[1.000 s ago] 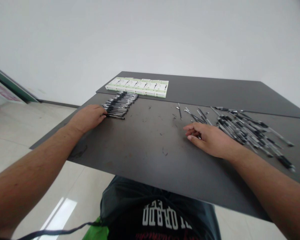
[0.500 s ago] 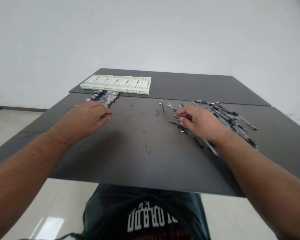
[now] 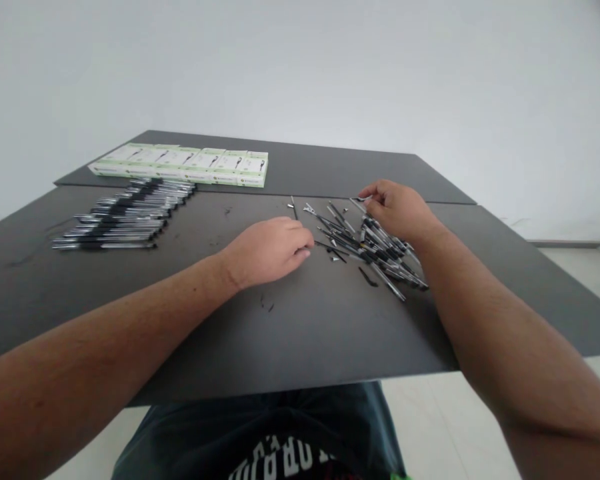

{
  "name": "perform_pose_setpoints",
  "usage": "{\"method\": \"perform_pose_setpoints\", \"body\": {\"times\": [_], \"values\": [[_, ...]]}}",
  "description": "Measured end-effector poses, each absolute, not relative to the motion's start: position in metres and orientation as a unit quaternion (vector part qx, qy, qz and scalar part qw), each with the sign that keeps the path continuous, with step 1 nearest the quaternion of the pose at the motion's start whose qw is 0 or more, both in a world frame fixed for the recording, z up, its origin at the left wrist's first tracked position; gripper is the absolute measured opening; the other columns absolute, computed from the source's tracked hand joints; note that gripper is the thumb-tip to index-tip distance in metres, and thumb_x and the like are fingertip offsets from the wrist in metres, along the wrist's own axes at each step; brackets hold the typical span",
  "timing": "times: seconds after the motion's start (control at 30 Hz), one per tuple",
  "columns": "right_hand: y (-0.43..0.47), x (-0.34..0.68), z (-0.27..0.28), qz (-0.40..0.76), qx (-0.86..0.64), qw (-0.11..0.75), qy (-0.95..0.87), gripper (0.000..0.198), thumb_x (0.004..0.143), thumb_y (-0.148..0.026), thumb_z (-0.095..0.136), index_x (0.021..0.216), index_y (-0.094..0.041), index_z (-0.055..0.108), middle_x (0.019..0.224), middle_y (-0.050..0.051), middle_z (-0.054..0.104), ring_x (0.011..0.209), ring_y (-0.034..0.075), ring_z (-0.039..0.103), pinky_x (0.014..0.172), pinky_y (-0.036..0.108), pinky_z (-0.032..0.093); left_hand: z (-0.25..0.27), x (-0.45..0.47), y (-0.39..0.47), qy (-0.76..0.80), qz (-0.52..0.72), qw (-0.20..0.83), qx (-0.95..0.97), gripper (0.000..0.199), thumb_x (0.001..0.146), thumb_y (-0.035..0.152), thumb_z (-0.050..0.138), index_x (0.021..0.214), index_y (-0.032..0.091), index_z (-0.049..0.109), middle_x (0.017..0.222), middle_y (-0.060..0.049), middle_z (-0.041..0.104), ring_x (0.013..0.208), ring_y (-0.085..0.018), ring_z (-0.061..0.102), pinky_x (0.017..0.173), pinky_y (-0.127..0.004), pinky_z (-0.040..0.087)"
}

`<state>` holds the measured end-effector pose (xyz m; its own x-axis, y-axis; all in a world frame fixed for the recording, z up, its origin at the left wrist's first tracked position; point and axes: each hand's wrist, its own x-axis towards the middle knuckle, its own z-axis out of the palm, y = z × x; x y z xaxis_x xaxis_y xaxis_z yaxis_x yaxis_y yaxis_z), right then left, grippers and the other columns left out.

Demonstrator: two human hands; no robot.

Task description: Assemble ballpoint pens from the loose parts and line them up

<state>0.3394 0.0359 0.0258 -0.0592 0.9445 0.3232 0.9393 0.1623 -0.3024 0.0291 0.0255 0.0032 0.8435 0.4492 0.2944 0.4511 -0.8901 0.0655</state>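
Note:
My left hand is over the middle of the table with its fingers pressed together. A thin edge shows at its fingertips, too small to name. Just right of it lies a loose heap of clear and black pens and pen parts. At the far side of that heap, my right hand pinches the end of a clear pen. Part of this pen is hidden behind the fingers. Small caps, clips and thin black refills lie scattered at the heap's left edge.
A neat row of pens lies side by side on the left of the grey table. Behind it, several white and green boxes stand in a row. Small dark scraps dot the tabletop. A pale wall rises behind.
My left hand has gone from beside the pen row to the middle, near the heap. My right hand has shifted to the heap's far side and closed on a pen. The view has turned right.

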Motion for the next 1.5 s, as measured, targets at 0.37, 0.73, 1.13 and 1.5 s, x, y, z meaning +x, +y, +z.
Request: {"method": "perform_pose_setpoints", "body": {"times": [0.37, 0.73, 1.13, 1.5], "values": [[0.041, 0.372, 0.038, 0.002, -0.697, 0.051, -0.715, 0.029, 0.087, -0.029, 0.062, 0.106, -0.020, 0.081, 0.091, 0.006, 0.080, 0.080, 0.021, 0.069, 0.071, 0.031, 0.047, -0.023, 0.006, 0.047, -0.316, -0.200, -0.082, -0.924, 0.028, 0.095, 0.037, 0.052, 0.101, 0.022, 0.075, 0.095, -0.004, 0.078, 0.086, -0.022, 0.071, 0.081, -0.034, 0.053], [0.037, 0.370, 0.037, 0.061, -0.677, -0.036, -0.732, 0.015, 0.078, -0.024, 0.068, 0.085, -0.025, 0.081, 0.077, 0.001, 0.079, 0.074, 0.019, 0.071, 0.065, 0.029, 0.047, -0.024, 0.008, 0.048, -0.319, -0.194, -0.108, -0.921, 0.030, 0.093, 0.038, 0.051, 0.100, 0.022, 0.075, 0.094, -0.004, 0.077, 0.084, -0.022, 0.071, 0.079, -0.034, 0.052], [0.044, 0.361, 0.027, 0.070, -0.667, -0.106, -0.735, 0.019, 0.082, -0.033, 0.070, 0.088, -0.022, 0.084, 0.081, 0.005, 0.080, 0.076, 0.021, 0.071, 0.065, 0.030, 0.044, -0.022, 0.008, 0.046, -0.330, -0.176, -0.113, -0.920, 0.032, 0.093, 0.041, 0.052, 0.101, 0.022, 0.076, 0.095, -0.005, 0.077, 0.086, -0.022, 0.071, 0.080, -0.035, 0.051], [0.045, 0.354, 0.025, 0.073, -0.661, -0.135, -0.734, 0.022, 0.083, -0.038, 0.072, 0.090, -0.022, 0.085, 0.086, 0.007, 0.081, 0.080, 0.022, 0.071, 0.069, 0.031, 0.045, -0.020, 0.008, 0.045, -0.326, -0.166, -0.115, -0.924, 0.033, 0.094, 0.041, 0.051, 0.100, 0.020, 0.076, 0.095, -0.006, 0.076, 0.087, -0.023, 0.070, 0.081, -0.035, 0.050]]}}
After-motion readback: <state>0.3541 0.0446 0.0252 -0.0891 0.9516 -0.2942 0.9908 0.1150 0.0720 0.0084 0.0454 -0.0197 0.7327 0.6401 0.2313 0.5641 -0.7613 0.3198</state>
